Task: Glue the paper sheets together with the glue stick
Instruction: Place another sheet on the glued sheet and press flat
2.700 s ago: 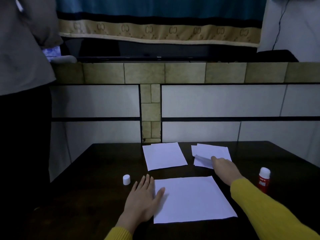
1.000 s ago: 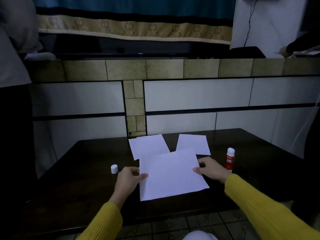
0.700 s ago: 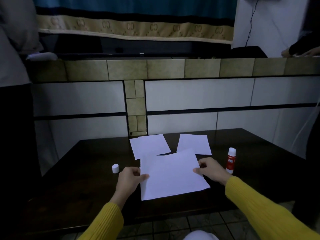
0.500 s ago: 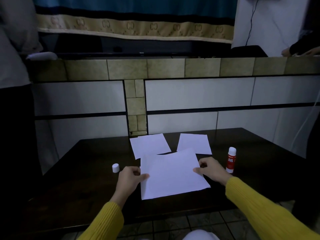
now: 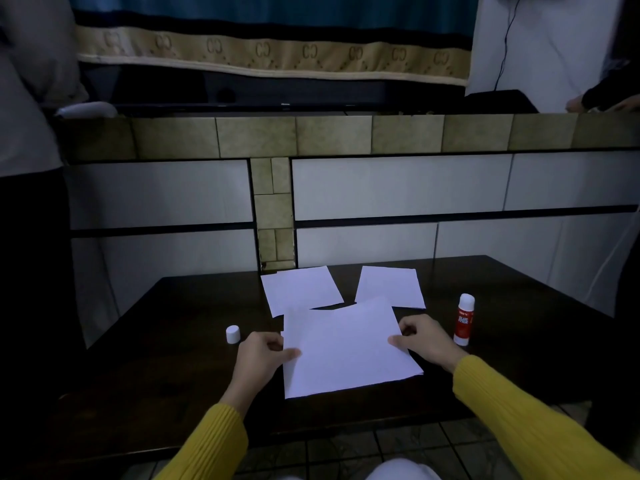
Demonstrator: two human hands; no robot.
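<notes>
Dark tabletop [image 5: 166, 368] carried everything, far edge butted against a tiled wall [image 5: 381, 188]. Biggest item on it was the large paper sheet [image 5: 346, 351], white, at the middle of the tabletop reaching toward the near edge, far edge of the sheet lifted a little and overlapping the near corners of the two smaller sheets behind it. Left small sheet [image 5: 301, 289] lay flat at the far edge near the middle, slightly rotated. Right small sheet [image 5: 391, 285] lay flat just beside it, also at the far edge, the two apart with a gap of bare wood between. Left hand [image 5: 258, 358] gripped the large sheet's left edge, thumb on top of the paper, fingers curled beneath. Right hand [image 5: 424, 341] gripped the right edge the same way, thumb on top, fingers curled under. Both arms wore yellow ribbed sleeves [image 5: 540, 427]. Glue stick [image 5: 464, 320], red body with white top, stood upright toward the right side of the tabletop, just beside the right hand, not touching it or any sheet; label text too small to read. Its white cap [image 5: 232, 334] stood separately on the left side, near the left hand, clear of the paper. A second person's hand was partly visible at the top right corner of the view, beyond the wall ledge.
</notes>
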